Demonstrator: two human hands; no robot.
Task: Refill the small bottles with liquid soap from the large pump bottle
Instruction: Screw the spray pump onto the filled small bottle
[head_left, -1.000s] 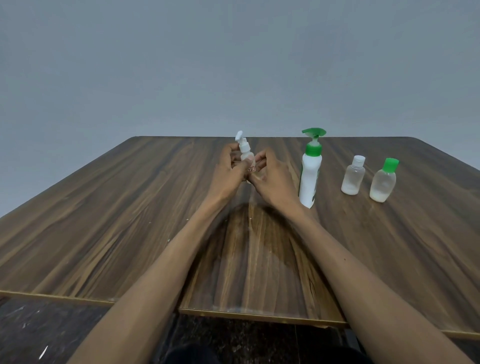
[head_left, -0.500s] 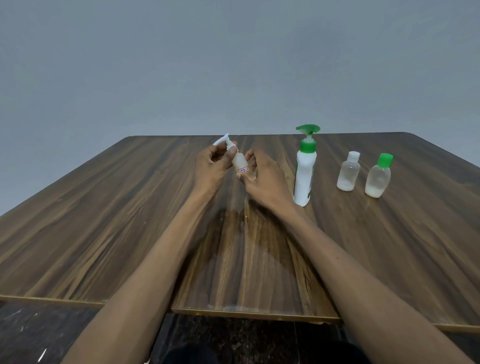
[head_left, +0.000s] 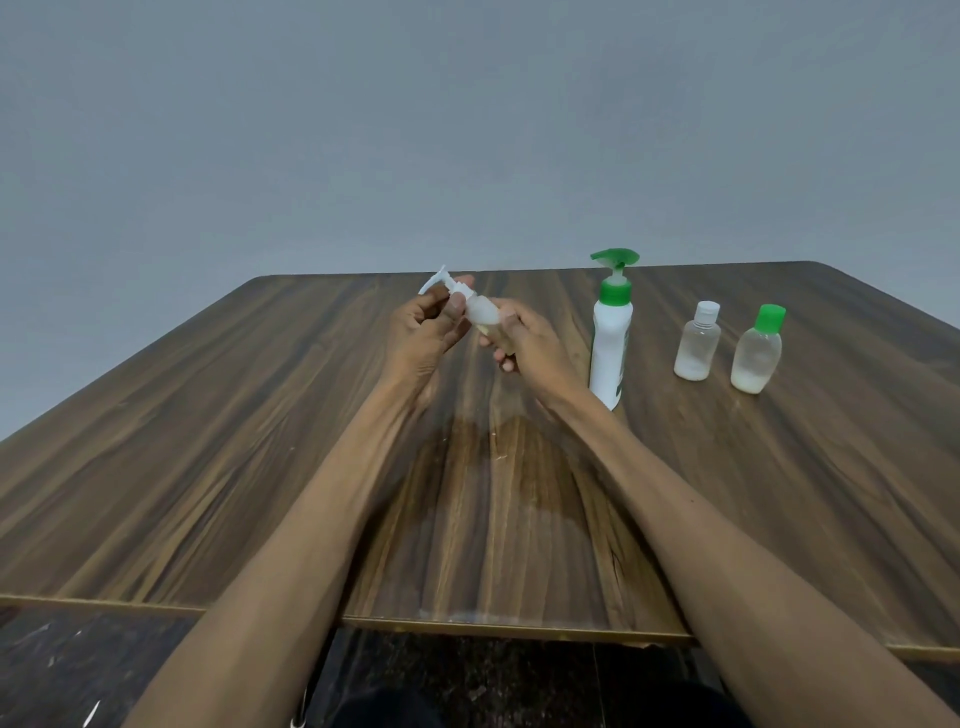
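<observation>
Above the desk (head_left: 218, 467), mid-field, lifted off the wood: one small bottle (head_left: 483, 317), translucent, with a white pump top (head_left: 441, 283).

Axis: tilted, the pump end up and to the person's left, the base down and to the right, so the long axis runs across between the two hands.

Left hand (head_left: 426, 338): fingers curled round the pump collar, pinching it at the neck. Right hand (head_left: 524, 345): wrapped round the lower body, holding it from behind. Both are closed on the same item, one at each end; by my reading the top is being unscrewed, and the twist turns on that shared axis.

Big pump bottle (head_left: 610, 338): white, green head, upright, just beside the right hand and nearer to it than to the left.

Further right, apart from the hands: clear-cap bottle (head_left: 697, 343) and green-cap bottle (head_left: 757, 351), both upright, capped, a little pale liquid at the bottom of each.
</observation>
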